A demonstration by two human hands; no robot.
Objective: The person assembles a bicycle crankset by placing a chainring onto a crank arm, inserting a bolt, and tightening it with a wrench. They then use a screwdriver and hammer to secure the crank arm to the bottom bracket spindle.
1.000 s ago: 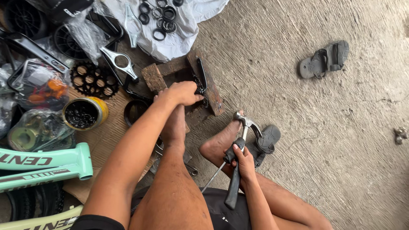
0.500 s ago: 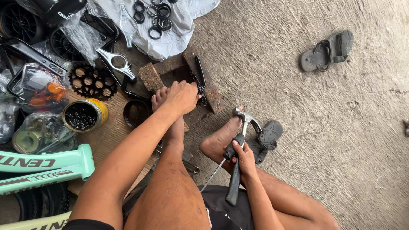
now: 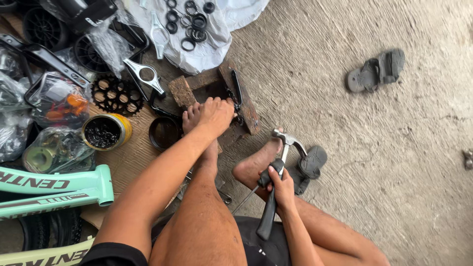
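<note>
Person seated on concrete floor point(image 3: 374, 162), legs drawn up, both feet bare.

Left hand point(image 3: 216, 114): stretched forward, palm down, fingers curled over the near edge of a rusty wooden block point(image 3: 246, 106). Pressed onto it; cannot tell whether anything is pinched under the fingers. A bicycle chain point(image 3: 235, 93) lies along the block just beyond the fingertips, touching or nearly so. Toes of the left foot sit directly beneath this hand.

Right hand point(image 3: 280, 187): fist closed round the black grip of a claw hammer point(image 3: 278, 167), held near the body. Hammer head up and forward of the knuckles, above the right foot, well short of the block. Thin metal rod point(image 3: 246, 198) slants just to the left of this hand; cannot tell if the hand grips it too.

Left of the left hand: round black lid point(image 3: 164, 132), then yellow tin point(image 3: 106, 131) of dark small parts, black chainring point(image 3: 116, 96), mint bike frame point(image 3: 54, 189). Far beyond: white cloth point(image 3: 207, 49) with bearing rings.
</note>
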